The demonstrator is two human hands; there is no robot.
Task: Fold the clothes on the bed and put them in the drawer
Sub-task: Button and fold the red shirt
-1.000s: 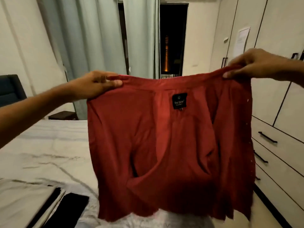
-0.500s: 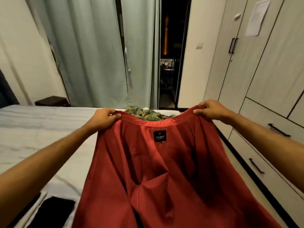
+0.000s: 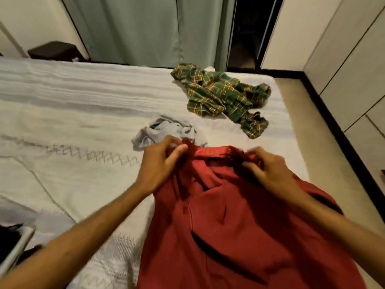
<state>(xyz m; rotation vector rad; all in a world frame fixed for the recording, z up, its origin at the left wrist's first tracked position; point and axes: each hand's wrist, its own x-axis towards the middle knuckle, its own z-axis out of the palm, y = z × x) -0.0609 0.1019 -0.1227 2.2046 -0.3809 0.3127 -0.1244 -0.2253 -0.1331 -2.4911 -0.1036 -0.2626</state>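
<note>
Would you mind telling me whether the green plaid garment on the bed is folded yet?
Not folded: the green plaid garment lies crumpled in a loose heap on the bed, untouched by either hand.

Dim warm light, motion blur, wide-angle distortion

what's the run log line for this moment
step: laying red shirt on bed | left hand: grips collar | right hand: grips collar | unfolded: green plaid shirt, grey garment
</note>
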